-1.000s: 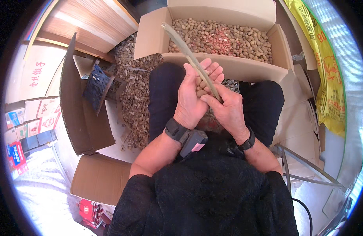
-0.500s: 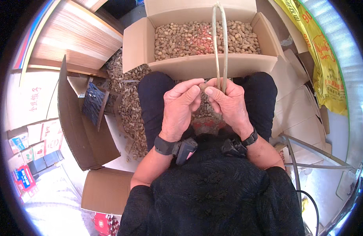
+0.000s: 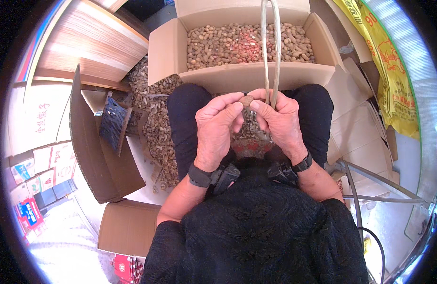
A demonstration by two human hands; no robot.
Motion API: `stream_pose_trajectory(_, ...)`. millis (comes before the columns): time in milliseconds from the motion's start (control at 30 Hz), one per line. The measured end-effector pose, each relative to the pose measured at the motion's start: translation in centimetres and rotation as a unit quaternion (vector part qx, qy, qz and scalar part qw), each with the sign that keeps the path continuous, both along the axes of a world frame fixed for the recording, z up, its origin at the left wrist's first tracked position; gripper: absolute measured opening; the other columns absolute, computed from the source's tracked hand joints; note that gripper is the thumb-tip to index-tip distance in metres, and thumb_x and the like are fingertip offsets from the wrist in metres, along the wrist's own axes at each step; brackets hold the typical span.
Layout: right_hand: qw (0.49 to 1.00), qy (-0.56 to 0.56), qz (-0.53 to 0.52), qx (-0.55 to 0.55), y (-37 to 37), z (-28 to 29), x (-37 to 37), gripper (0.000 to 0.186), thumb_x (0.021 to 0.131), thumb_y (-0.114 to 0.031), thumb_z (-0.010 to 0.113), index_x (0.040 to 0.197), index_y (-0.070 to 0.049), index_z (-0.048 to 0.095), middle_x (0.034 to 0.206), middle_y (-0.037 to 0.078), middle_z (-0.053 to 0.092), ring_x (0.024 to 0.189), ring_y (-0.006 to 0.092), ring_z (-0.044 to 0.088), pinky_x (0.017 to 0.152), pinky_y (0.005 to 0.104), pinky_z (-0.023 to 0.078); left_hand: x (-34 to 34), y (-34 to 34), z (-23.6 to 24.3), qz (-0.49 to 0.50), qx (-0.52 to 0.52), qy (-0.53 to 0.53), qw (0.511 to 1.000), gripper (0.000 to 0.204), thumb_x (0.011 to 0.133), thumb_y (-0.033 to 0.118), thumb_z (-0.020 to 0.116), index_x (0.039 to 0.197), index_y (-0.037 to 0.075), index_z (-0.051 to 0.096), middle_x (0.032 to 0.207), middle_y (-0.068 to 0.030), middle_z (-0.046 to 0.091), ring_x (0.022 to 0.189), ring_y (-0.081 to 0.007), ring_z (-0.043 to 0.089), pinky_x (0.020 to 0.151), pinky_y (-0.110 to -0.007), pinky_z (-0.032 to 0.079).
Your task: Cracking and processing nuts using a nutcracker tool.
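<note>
Between the fingertips of both hands is an unshelled peanut (image 3: 246, 101). My left hand (image 3: 214, 128) pinches its left side with thumb and forefinger, and my right hand (image 3: 283, 124) has its thumb against the right side. A pale bent strip (image 3: 277, 47), folded like long tweezers, rises from between the right thumb and fingers, its bend pointing away from me. Past my hands stands an open cardboard box (image 3: 256, 78) holding many peanuts in their shells (image 3: 206, 47). Reddish shelled kernels (image 3: 249, 46) lie in the middle of that heap.
Empty peanut shells (image 3: 157, 137) cover the floor left of my knees. A brown cardboard flap (image 3: 93, 142) stands at the left, below wooden boards (image 3: 90, 45). On the right hang a yellow printed sack (image 3: 393, 71) and flattened cardboard (image 3: 360, 128). A metal frame (image 3: 384, 177) is near my right elbow.
Both hands have shifted slightly, and the bent strip has moved a little to the right and away from me. The peanut between the fingertips now shows more of its broad side.
</note>
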State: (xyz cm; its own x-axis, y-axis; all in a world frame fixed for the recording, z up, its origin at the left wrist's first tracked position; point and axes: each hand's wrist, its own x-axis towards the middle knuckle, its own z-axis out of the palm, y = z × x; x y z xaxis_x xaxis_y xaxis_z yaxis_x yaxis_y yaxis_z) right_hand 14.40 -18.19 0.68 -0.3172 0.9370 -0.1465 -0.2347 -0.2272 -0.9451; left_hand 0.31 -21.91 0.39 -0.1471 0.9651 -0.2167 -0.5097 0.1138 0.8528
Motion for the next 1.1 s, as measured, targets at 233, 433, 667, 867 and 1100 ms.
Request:
stream_pose_trajectory(233,0.999,-0.021,0.011,0.036,0.0,0.0,0.5,0.014,0.087,-0.007,0.057,0.098,0.0,0.062,0.073,-0.001,0.061,0.049,0.002,0.045,0.043,0.0165,0.036,0.5,-0.3,0.9,-0.011,-0.006,0.168,0.986,0.019,0.085,0.005,0.059,0.102,-0.003,0.062,0.076,-0.0045,0.062,0.055,-0.0063,0.05,0.046,-0.018,0.037)
stream_pose_trajectory(433,1.0,0.012,-0.011,0.024,0.0,-0.1,0.7,0.017,0.089,-0.011,0.056,0.1,0.0,0.06,0.07,0.0,0.059,0.048,0.0026,0.046,0.042,0.0171,0.036,0.5,-0.4,0.3,-0.023,-0.029,0.023,0.999,0.019,0.084,0.005,0.06,0.101,-0.003,0.063,0.077,-0.0032,0.061,0.054,-0.0049,0.048,0.044,-0.017,0.034)
stream_pose_trajectory(667,1.0,0.0,0.015,0.027,-0.4,-0.4,0.7,0.017,0.088,-0.015,0.058,0.098,0.0,0.061,0.067,-0.002,0.057,0.048,0.0027,0.046,0.041,0.0172,0.036,0.9,-0.6,0.7,0.005,0.012,0.176,0.984,0.022,0.082,0.002,0.062,0.103,-0.003,0.061,0.078,-0.0029,0.061,0.055,-0.0053,0.048,0.044,-0.017,0.035)
stream_pose_trajectory(867,1.0,0.0,0.018,0.002,-0.7,-0.6,0.5,0.014,0.086,-0.012,0.061,0.096,-0.002,0.061,0.066,-0.003,0.057,0.047,0.002,0.047,0.04,0.0167,0.034,0.7,-0.5,0.1,0.042,-0.005,0.073,0.996,0.021,0.082,0.002,0.062,0.102,-0.003,0.062,0.078,-0.0021,0.061,0.056,-0.0058,0.048,0.047,-0.017,0.036)
stream_pose_trajectory(1100,1.0,0.025,0.006,0.0,-0.8,-0.9,-0.1,0.014,0.086,-0.01,0.06,0.098,-0.003,0.06,0.063,-0.004,0.055,0.046,0.0016,0.046,0.039,0.0159,0.033,0.9,-0.3,-0.7,0.008,0.019,0.008,1.0,0.018,0.086,0.007,0.058,0.101,-0.004,0.061,0.082,-0.0037,0.062,0.056,-0.0063,0.046,0.047,-0.018,0.034)
